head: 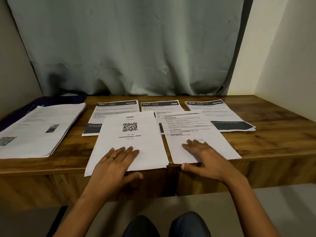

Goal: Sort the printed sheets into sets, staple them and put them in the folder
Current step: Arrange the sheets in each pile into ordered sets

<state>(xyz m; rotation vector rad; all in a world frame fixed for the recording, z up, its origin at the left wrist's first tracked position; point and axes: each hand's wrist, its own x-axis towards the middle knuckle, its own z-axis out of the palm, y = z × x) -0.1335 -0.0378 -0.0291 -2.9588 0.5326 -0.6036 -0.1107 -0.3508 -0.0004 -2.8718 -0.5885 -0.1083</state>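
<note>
left hand (118, 159) lies flat on the qr sheet (131, 146) (it overhangs the counter (273, 142)), right hand (205, 156) flat on the text sheet (212, 134); a careless slide could drop or mix them.

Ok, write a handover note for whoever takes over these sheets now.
Left hand flat on the QR-code sheet, right hand flat on the text sheet, both near the table edge.
Three piles, headed 2641, 2437 and 3638, lie along the back; a thick stack rests at left on something dark, maybe the folder.
Sorting under way. No stapler in view; stapling and filing remain.
</note>
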